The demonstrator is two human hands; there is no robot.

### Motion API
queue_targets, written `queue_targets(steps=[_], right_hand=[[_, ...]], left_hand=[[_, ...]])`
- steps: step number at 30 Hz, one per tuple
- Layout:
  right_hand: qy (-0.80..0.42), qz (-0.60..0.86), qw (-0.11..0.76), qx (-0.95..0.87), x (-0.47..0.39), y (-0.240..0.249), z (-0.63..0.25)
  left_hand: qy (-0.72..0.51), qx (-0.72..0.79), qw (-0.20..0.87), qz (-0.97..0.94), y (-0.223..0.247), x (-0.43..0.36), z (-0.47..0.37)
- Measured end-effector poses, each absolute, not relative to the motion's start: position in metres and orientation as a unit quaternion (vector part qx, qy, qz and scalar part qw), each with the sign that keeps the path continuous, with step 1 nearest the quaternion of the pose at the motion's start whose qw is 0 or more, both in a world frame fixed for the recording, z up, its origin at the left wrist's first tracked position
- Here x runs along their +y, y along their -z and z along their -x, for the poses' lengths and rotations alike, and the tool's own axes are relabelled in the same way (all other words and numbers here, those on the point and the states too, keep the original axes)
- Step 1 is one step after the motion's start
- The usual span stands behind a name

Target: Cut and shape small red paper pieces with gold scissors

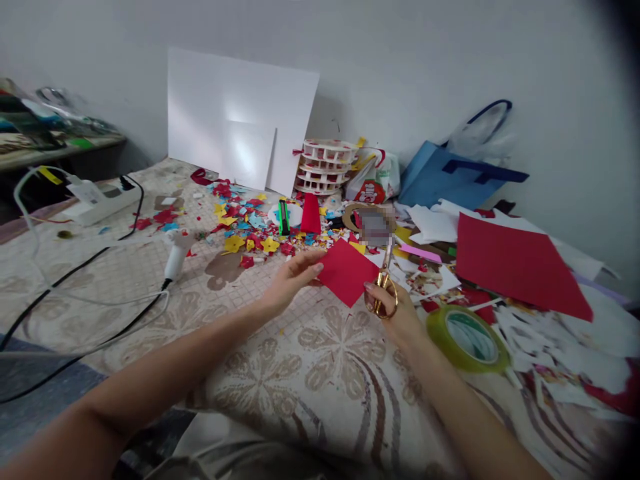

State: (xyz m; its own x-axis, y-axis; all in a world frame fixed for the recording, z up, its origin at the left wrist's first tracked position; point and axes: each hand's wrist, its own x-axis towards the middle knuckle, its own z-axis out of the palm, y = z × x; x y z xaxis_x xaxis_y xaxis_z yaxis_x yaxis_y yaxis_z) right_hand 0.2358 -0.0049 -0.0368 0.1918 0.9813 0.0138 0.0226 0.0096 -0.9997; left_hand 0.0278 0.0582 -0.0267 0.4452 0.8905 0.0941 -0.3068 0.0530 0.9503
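A small red paper square (346,272) is held up between both hands, one corner pointing down. My left hand (297,277) pinches its left corner between thumb and fingers. My right hand (393,307) has the gold-handled scissors (383,290) in it, blades pointing up and away, and its thumb touches the paper's right edge. Whether the right fingertips also grip the paper from behind is hidden. The patterned tablecloth (280,373) lies beneath both hands.
Behind the hands are paper flowers and scraps (240,240), a green cutter (284,218) and a white tiered frame (327,167). Right: a tape roll (467,339), a large red sheet (520,267) and a blue bag (450,177). Left: a glue gun (176,257), cables and a power strip (105,200).
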Motion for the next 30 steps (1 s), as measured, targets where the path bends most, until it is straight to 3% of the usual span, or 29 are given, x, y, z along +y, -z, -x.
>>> queue_targets(steps=[3,10,20,26,30], right_hand=[[-0.486,0.540,0.526,-0.441,-0.008,0.032,-0.231],[-0.519,0.534,0.483,-0.460,-0.011,0.033,-0.227],[-0.485,0.547,0.513,-0.450,-0.010,0.031,-0.224],[-0.413,0.583,0.503,-0.486,-0.006,0.025,-0.234],[-0.255,0.688,0.384,-0.560,0.002,0.023,-0.258]], left_hand=[[-0.448,0.333,0.671,-0.488,0.025,0.065,-0.025],[-0.264,0.350,0.725,-0.532,0.028,0.062,-0.024],[-0.307,0.327,0.769,-0.455,0.042,0.065,-0.027],[-0.319,0.311,0.743,-0.499,0.041,0.065,-0.026],[-0.307,0.299,0.725,-0.540,0.038,0.065,-0.025]])
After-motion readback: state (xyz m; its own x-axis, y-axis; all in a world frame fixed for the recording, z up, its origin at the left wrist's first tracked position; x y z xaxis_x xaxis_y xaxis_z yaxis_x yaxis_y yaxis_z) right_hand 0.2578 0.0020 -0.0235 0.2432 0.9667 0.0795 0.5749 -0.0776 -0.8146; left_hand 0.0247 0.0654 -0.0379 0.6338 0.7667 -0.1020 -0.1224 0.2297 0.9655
